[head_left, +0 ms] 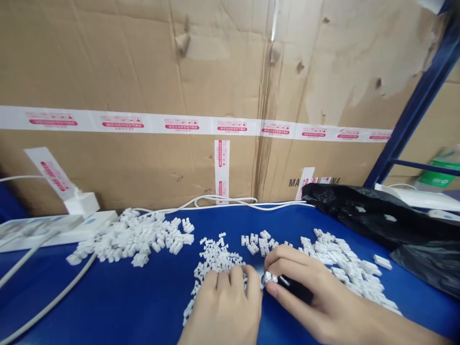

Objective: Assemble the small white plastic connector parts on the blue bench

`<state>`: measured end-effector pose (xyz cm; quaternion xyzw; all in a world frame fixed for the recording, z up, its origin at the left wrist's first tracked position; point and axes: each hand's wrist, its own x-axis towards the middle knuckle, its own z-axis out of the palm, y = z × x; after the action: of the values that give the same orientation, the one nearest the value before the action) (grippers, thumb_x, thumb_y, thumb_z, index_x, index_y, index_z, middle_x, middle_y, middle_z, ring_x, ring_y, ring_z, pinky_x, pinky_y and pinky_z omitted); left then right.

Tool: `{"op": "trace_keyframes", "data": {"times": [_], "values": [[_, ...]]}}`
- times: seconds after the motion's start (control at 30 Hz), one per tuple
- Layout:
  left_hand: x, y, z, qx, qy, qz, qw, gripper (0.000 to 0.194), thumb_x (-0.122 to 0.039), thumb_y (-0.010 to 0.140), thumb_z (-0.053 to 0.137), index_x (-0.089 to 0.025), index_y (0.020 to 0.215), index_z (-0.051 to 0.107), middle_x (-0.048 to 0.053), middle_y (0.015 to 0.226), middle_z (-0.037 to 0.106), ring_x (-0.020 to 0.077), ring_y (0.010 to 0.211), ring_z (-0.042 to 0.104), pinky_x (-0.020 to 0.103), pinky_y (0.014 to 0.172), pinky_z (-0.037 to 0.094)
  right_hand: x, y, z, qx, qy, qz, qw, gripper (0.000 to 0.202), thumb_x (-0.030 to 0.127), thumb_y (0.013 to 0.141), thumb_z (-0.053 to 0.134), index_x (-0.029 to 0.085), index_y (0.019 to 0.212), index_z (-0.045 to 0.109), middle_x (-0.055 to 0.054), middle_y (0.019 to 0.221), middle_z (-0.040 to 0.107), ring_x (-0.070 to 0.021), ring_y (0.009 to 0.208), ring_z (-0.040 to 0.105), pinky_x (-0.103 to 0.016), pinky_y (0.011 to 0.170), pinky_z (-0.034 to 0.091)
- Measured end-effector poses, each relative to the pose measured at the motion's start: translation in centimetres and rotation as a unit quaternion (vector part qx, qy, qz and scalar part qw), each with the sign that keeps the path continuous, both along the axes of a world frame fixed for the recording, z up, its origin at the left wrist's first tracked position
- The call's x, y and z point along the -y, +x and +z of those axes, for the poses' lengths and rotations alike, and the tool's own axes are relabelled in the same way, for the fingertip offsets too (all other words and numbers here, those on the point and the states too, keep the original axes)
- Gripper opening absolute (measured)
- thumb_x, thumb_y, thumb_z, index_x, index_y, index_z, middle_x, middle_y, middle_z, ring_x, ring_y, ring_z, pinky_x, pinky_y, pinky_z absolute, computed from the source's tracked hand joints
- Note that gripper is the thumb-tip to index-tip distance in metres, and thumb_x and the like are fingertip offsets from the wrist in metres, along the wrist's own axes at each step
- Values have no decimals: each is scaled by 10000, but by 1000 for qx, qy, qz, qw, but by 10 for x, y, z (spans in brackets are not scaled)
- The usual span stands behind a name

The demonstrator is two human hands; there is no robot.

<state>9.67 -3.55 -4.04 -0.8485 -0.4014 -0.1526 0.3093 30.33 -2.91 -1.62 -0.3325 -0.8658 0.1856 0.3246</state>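
Between the thumb and fingers of my right hand is a small white plastic part. My left hand touches or nearly touches that part's left side; its fingers are curled, and their tips are hidden behind the hand. Just beyond the left hand spreads a pile of tiny white pieces. A small group of white connector blocks lies behind the right hand. To the right is a larger pile of white blocks, partly covered by the right hand and forearm.
On the left, a heap of white pieces lies beside a white power strip with cables. A black plastic bag sits at the right on the blue table. A cardboard sheet stands behind, near a blue metal frame.
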Motion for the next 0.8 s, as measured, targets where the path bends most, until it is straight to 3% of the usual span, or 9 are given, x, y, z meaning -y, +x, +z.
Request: {"op": "trace_keyframes", "data": {"times": [0.13, 0.3, 0.63, 0.8], "values": [[-5, -3, 3, 65, -95, -44, 992, 138, -100, 877, 505, -197, 878, 602, 25, 748, 652, 229, 550, 641, 331, 509, 483, 11, -1, 1, -53, -58, -83, 993, 229, 349, 1011, 549, 192, 879, 651, -65, 934, 679, -176, 861, 646, -265, 747, 518], [-11, -9, 3, 148, -148, -94, 973, 129, -177, 941, 485, -230, 876, 583, -5, 772, 651, 203, 600, 674, 297, 514, 486, 15, -1, -2, -72, -136, -112, 982, 332, 451, 1000, 565, 192, 813, 658, -33, 823, 664, -161, 776, 623, -261, 724, 497], [-17, -11, 0, 123, -65, -133, 981, 237, -219, 991, 425, -226, 981, 661, 29, 938, 662, 147, 562, 652, 266, 465, 504, 20, 6, 0, -98, -122, -107, 982, 258, 407, 975, 614, 197, 844, 684, -32, 878, 715, -161, 847, 677, -256, 771, 535], [-19, -12, -1, 108, -43, -145, 983, 218, -200, 981, 457, -216, 942, 671, 39, 907, 643, 156, 670, 674, 236, 513, 517, 24, 13, -8, -105, -81, -103, 986, 148, 377, 941, 679, 235, 968, 712, -37, 920, 745, -181, 874, 715, -282, 820, 588]]}}
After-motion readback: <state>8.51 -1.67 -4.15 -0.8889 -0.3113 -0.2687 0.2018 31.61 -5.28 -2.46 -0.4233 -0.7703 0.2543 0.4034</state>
